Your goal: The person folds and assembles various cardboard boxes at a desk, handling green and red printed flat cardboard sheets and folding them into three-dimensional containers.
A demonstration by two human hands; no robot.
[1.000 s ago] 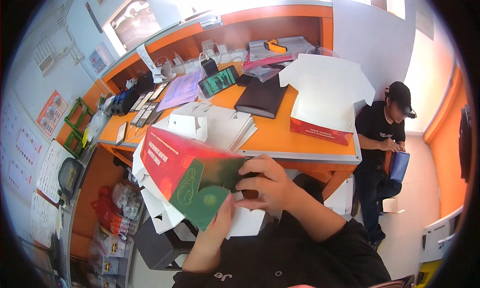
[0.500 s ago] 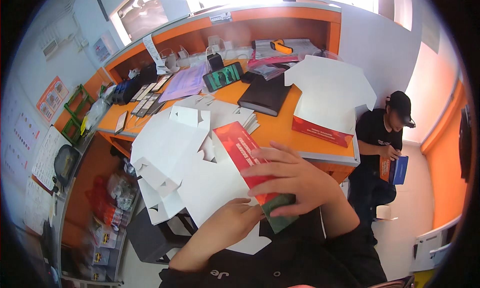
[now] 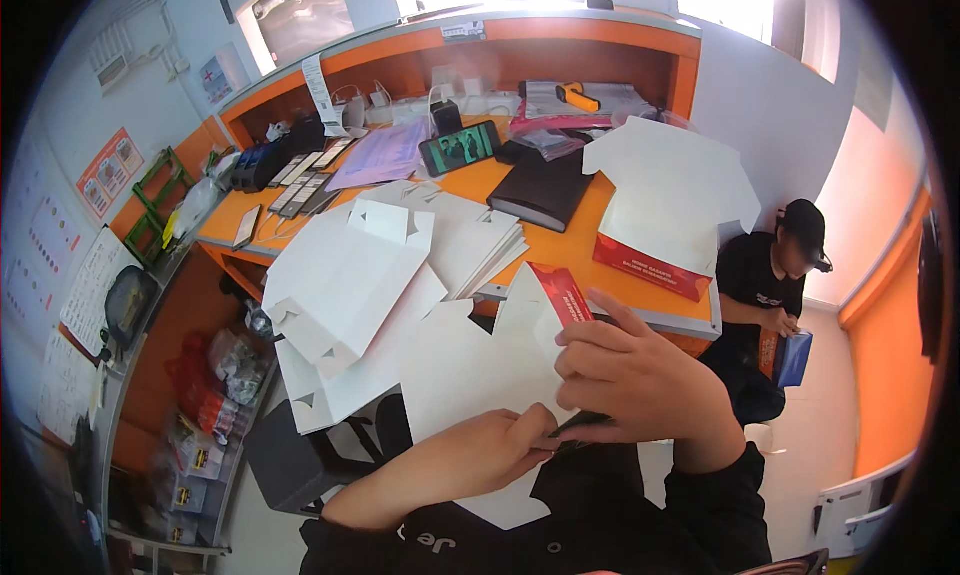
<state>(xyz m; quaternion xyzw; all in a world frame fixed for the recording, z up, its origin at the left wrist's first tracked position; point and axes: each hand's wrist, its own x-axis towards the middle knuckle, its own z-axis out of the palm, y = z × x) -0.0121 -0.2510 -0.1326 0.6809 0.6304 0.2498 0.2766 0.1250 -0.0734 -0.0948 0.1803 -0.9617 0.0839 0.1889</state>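
A die-cut cardboard box blank [image 3: 460,365], white inside with a red and green printed panel [image 3: 563,293], lies tilted in front of me. My right hand [image 3: 640,380] grips that printed panel, with fingers bent over its red face and its lower end folded under the hand. Closed in a pinch, my left hand [image 3: 515,440] holds the blank's near edge beside the dark green part. To the left, more white cardboard blanks [image 3: 340,275] lie stacked and overlapping. Another blank [image 3: 670,175] with a red flap [image 3: 652,267] rests at the table's right end.
On the orange table [image 3: 555,247] are a black notebook [image 3: 540,190], a phone playing video [image 3: 460,149], several phones [image 3: 300,180] and a yellow-black tool [image 3: 578,97]. A black stool [image 3: 290,460] stands below left. A person [image 3: 775,305] sits at right holding a blue and orange box [image 3: 790,357].
The blank in my hands has turned, and its red panel now stands at a slant. My right fingers have gone from spread to bent around it; my left hand has closed on the edge.
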